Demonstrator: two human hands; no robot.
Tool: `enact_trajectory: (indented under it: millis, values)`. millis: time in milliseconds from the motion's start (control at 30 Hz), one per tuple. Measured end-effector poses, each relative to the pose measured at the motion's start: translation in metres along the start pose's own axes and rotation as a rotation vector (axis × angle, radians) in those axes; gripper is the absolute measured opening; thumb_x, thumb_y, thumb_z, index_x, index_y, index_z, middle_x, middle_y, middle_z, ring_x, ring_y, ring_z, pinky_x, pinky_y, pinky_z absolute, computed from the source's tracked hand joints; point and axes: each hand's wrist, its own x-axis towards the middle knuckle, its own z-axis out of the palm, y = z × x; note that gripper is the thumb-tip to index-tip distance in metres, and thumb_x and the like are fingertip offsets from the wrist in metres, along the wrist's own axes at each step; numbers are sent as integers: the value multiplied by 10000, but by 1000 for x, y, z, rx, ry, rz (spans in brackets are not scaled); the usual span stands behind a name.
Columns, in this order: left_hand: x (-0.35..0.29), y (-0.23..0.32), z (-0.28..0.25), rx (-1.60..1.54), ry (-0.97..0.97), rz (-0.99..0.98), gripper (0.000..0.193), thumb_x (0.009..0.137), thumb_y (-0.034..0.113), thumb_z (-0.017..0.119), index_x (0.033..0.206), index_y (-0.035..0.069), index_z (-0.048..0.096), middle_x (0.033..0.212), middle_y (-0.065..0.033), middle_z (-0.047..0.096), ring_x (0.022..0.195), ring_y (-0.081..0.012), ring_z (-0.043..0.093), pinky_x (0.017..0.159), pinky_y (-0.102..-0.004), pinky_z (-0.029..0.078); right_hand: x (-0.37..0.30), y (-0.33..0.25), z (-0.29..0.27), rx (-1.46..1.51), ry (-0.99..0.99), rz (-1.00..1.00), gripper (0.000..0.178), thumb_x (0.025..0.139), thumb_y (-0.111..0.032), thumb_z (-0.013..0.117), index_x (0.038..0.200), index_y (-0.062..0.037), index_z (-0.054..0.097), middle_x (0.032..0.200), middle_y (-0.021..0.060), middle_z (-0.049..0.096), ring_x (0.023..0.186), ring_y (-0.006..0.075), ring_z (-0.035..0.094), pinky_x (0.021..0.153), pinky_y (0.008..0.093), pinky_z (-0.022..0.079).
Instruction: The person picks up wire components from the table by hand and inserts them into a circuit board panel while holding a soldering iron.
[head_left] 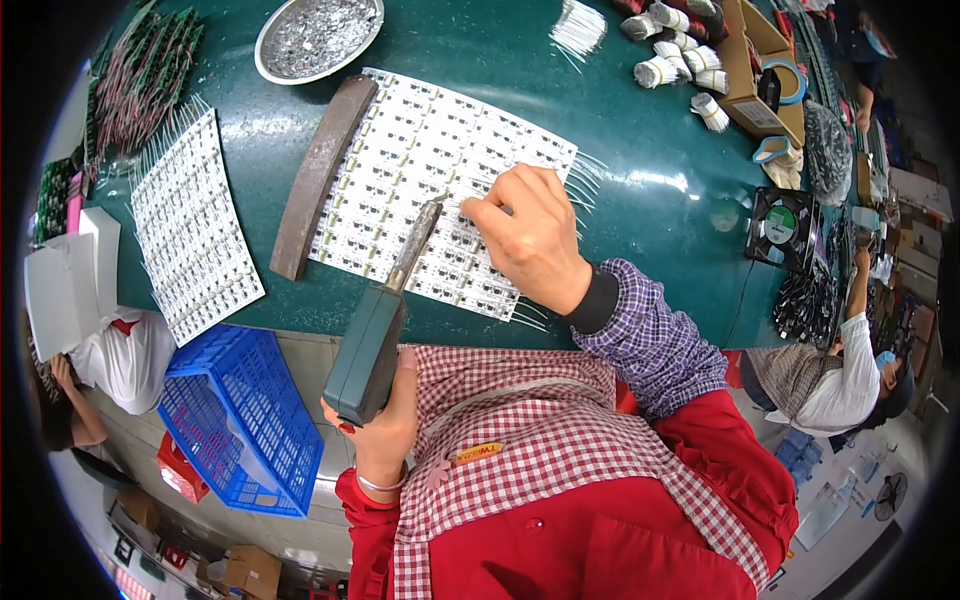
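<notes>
My left hand (385,425) is wrapped round the handle of a green soldering gun (365,350). Its metal tip reaches over a white sheet of small circuit boards (415,120), close to my right fingertips. My right hand (530,235) is closed in a pinch above the sheet, with a thin white wire at its fingertips, partly hidden by the fingers. Several white wires (585,185) stick out past the sheet's right edge. A dark, slightly curved bar (322,180) lies along the sheet's left edge.
A second board sheet (195,225) with wires overhangs the table's left front edge. Behind stand a metal bowl of scraps (320,38) and loose white wires (578,30). Wire bundles (655,72), a cardboard box (755,75) and a small fan (782,228) sit right. A blue crate (245,420) is below left.
</notes>
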Motion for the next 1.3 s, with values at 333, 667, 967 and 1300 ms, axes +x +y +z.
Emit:
enact_trajectory:
  millis: [333,667,967,1300]
  values:
    - [0,4,-3,-106,31,-57,237,805,70,790,1000,-48,723,905,-129,731,698,-204,694,642,-300,525,-1,-7,-2,33,60,14,129,698,-8,681,813,-58,652,767,40,533,795,219,559,782,366,436]
    - [-1,2,-4,-106,-11,-72,188,807,46,781,950,-49,703,831,-104,706,672,-169,673,603,-287,506,-5,-7,-1,53,17,15,130,702,4,681,811,-59,647,754,38,527,789,215,559,787,369,436]
    - [-1,5,-7,-104,-91,-158,307,801,50,792,1072,-56,696,934,-121,717,778,-188,667,692,-314,515,-4,-8,-1,42,14,12,108,697,3,653,784,-60,637,737,40,511,766,213,545,783,368,429]
    - [-5,4,-4,-83,-3,-74,194,815,69,782,968,-27,709,819,-84,689,643,-162,641,588,-294,489,-5,-8,-1,14,12,10,90,702,4,639,768,-57,628,741,40,509,770,213,547,786,367,429]
